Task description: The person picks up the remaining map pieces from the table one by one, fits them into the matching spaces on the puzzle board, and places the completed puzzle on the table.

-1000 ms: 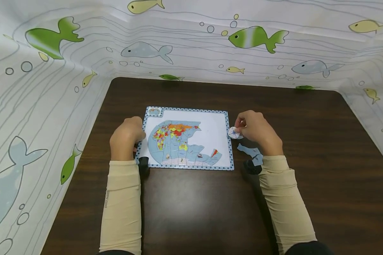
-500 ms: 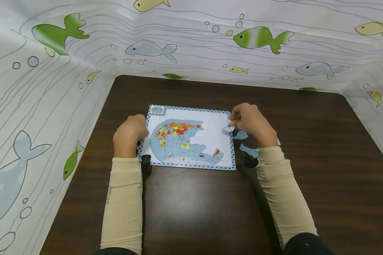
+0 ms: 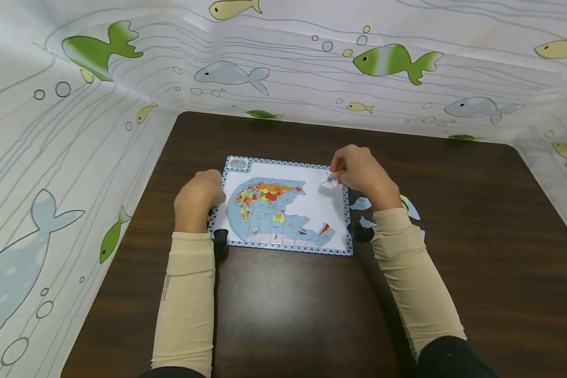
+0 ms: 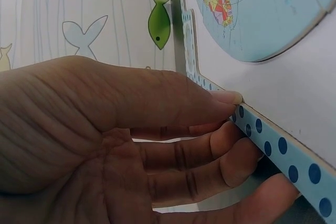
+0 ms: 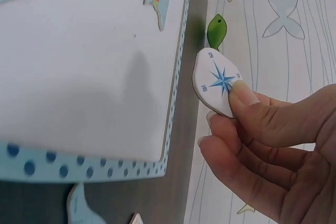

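In the head view, a flat puzzle board (image 3: 328,206) with a blue dotted border lies on the table, carrying a partly assembled world map (image 3: 260,218). My left hand (image 3: 199,197) holds the board's left edge; in the left wrist view its thumb (image 4: 173,98) presses on the dotted rim while the fingers curl against the side and underneath. Over the board's upper right, my right hand (image 3: 361,170) pinches a white puzzle piece with a blue compass star (image 3: 329,180). The right wrist view has this compass piece (image 5: 212,77) between thumb and fingers, raised off the board.
Loose blue puzzle pieces (image 3: 361,203) lie right of the board, some partly hidden by the right forearm. Another loose piece (image 3: 410,208) is beyond that wrist. A fish-printed cloth (image 3: 302,68) walls the dark table (image 3: 274,304) at the back and sides.
My right hand has moved left and away from me, bringing the compass piece from the board's right edge over its upper right. The left hand keeps its hold on the board.
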`<state>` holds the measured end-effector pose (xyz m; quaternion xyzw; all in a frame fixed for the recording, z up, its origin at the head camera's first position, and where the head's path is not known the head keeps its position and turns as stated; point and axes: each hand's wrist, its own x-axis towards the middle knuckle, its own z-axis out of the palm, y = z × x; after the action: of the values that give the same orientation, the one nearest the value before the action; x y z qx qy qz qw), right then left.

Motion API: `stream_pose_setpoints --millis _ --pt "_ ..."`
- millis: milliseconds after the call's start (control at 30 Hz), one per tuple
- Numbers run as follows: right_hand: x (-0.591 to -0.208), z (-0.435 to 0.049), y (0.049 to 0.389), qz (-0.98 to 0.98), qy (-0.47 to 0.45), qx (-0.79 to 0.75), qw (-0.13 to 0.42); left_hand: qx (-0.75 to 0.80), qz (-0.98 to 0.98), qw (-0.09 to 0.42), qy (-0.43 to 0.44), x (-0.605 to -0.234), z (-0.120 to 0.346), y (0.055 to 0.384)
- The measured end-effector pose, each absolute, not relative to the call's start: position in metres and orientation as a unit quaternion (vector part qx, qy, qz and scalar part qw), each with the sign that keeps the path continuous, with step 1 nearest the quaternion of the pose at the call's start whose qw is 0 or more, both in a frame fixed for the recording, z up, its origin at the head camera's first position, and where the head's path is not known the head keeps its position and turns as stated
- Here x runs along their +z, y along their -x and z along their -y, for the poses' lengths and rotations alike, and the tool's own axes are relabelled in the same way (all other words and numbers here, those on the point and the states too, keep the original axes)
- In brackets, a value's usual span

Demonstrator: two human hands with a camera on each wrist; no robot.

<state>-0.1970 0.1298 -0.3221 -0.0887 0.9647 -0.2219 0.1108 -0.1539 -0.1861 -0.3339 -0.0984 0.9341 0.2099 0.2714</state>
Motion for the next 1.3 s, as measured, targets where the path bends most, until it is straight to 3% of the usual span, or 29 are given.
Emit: stream_pose_setpoints --millis 800,1300 --pt "-0.322 -0.08 0.223 -0.959 0.137 -0.222 0.107 0.21 -0.938 0.258 0.1 -0.335 0.188 0.151" --pt "-0.322 -0.049 0.239 -0.95 0.155 -0.233 0.138 0.212 -0.934 0.266 0.11 -0.336 0.188 0.153"
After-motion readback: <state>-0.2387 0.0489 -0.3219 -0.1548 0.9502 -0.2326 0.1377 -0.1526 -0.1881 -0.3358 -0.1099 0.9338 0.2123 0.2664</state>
